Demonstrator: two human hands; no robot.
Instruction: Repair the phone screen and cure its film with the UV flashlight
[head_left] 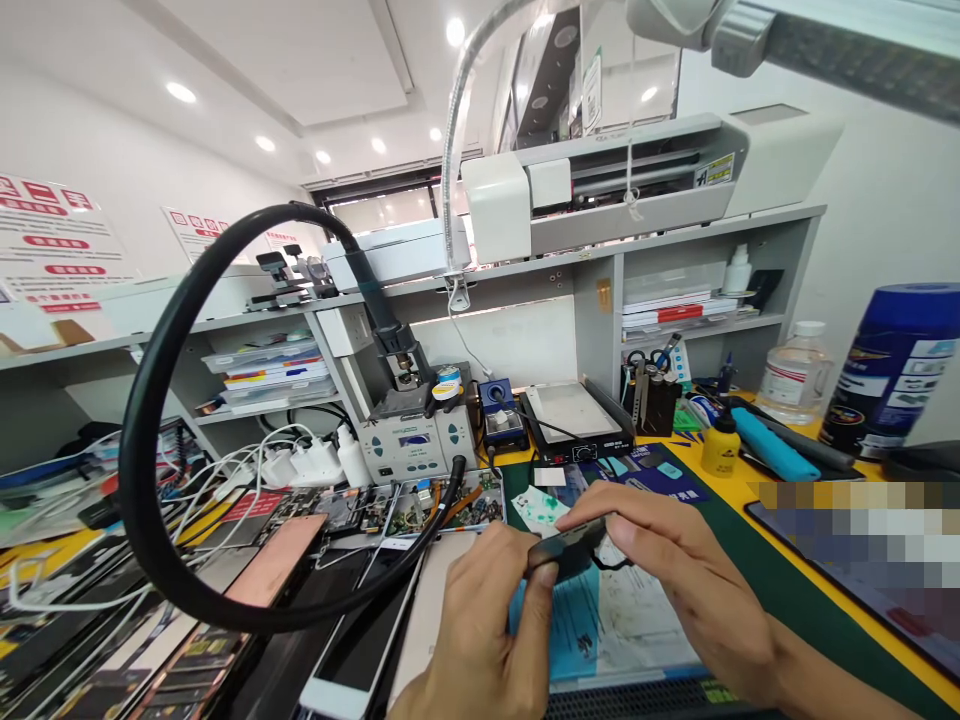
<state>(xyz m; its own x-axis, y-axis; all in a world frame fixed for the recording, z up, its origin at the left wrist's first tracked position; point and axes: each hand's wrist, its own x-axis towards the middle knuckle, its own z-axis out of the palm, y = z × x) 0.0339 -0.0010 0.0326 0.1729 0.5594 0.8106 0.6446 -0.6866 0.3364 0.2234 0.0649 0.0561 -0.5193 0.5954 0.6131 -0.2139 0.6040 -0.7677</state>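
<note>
A small dark flat part [571, 552] is held in the air between my two hands, tilted, over a blue and white sheet [637, 625]. My left hand [495, 620] pinches its left end between thumb and fingers. At its right end, my right hand [675, 570] closes on its edge with thumb and fingertips. A thin black strip or loop hangs from the part near my right fingertips. What exactly the part is cannot be made out.
A black hose [142, 500] loops at the left above several phones and a white phone [349, 670]. Behind stand a grey hot-air station [412, 445] and a flat heating plate [574, 415]. On the right are a yellow bottle [721, 447], a blue can [892, 370] and a dark-edged screen.
</note>
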